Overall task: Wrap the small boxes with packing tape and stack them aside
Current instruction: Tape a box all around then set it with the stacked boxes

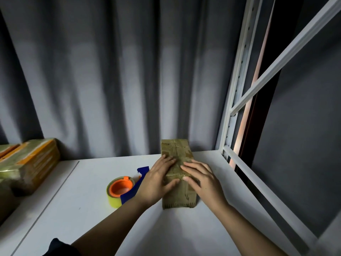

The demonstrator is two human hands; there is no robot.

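Both hands are laid flat on the box (177,163), fingers straight and spread: the left hand (158,179) on its left side, the right hand (200,179) on its right, thumbs nearly met across the top. The box (oblong, glossy with tape) is set near the shelf's (77,209) back edge, toward the right corner. A dispenser (125,188), blue with an orange hub, lies just left. Taped boxes (31,163) are stacked at the left edge.
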